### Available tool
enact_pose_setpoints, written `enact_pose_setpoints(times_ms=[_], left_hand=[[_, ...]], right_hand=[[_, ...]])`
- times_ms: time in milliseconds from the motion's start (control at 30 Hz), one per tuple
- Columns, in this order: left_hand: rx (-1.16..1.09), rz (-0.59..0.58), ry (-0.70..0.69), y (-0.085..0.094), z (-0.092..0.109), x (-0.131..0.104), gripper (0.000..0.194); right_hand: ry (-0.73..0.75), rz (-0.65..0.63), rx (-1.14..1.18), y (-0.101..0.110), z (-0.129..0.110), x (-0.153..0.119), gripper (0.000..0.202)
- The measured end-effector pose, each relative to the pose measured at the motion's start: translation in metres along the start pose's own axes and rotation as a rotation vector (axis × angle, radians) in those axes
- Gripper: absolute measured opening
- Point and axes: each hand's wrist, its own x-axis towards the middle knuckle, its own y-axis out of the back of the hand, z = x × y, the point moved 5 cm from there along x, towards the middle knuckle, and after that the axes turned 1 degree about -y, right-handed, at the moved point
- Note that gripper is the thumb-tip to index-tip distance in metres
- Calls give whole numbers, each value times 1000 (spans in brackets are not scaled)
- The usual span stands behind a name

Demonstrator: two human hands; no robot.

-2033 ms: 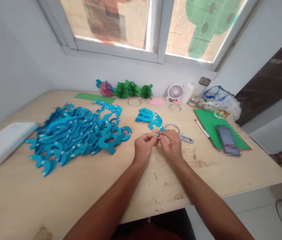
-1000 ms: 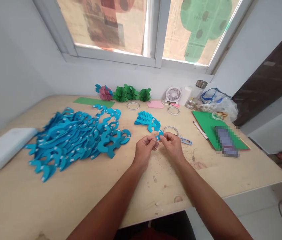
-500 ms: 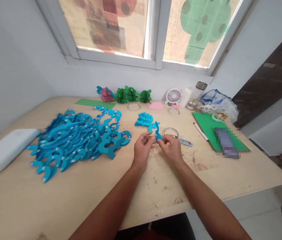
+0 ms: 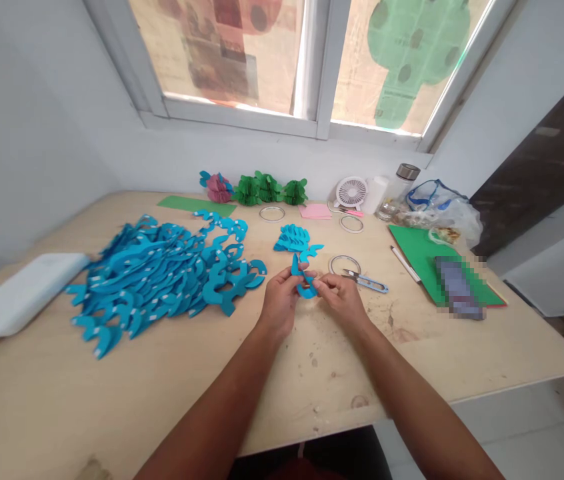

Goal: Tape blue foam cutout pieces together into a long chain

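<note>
Between my hands is a curved blue paper cutout (image 4: 307, 291), raised a little over the table. My left hand (image 4: 281, 297) pinches its left side, with one pointed end standing up past the fingers. The fingertips of my right hand (image 4: 341, 293) are closed on its right edge. Just beyond lies another blue cutout (image 4: 311, 252), beside a small fanned stack of blue paper pieces (image 4: 292, 237). To the left spreads a large heap of blue cutouts (image 4: 157, 273), many with small white squares on them.
Right of my hands lie blue-handled thread snips (image 4: 367, 283) and a roll of tape (image 4: 345, 265). Farther right are a white pen (image 4: 405, 264), green paper (image 4: 425, 260) and a blurred phone (image 4: 458, 287). Green paper figures (image 4: 267, 187) and a fan (image 4: 352, 193) stand along the wall. A white device (image 4: 27, 290) sits at left.
The blue cutout has been turned: its curve now faces down, and a pointed end rises by my left fingers. The whole view has shifted slightly.
</note>
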Motion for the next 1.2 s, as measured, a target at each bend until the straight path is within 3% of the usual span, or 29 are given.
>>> enact_pose_setpoints(times_ms=[167,300,400,500,533,633,800,1200], left_hand=[[-4,-3,-12,-1,3,0,22],[70,86,-51,3,4,-1,24],[137,140,-80,6,4,0,25],[195,128,-65,7,1,0,26],[210,118,-57,6,-1,0,26],[234,87,-23,5,-5,0,25],[236,64,11,3,-8,-1,25],[254,71,22,4,-8,0,28]], right_hand=[[-98,17,-59,3,9,0,34],[-106,18,-126,6,14,1,35],[-114,180,-211,28,20,3,33],[-196,417,-370,61,31,4,27],[-223,440,-444,68,35,5,24],[-292,357,-648,74,45,7,20],[-322,175,-843,64,47,7,21],[-374,123,-896,63,48,5,21]])
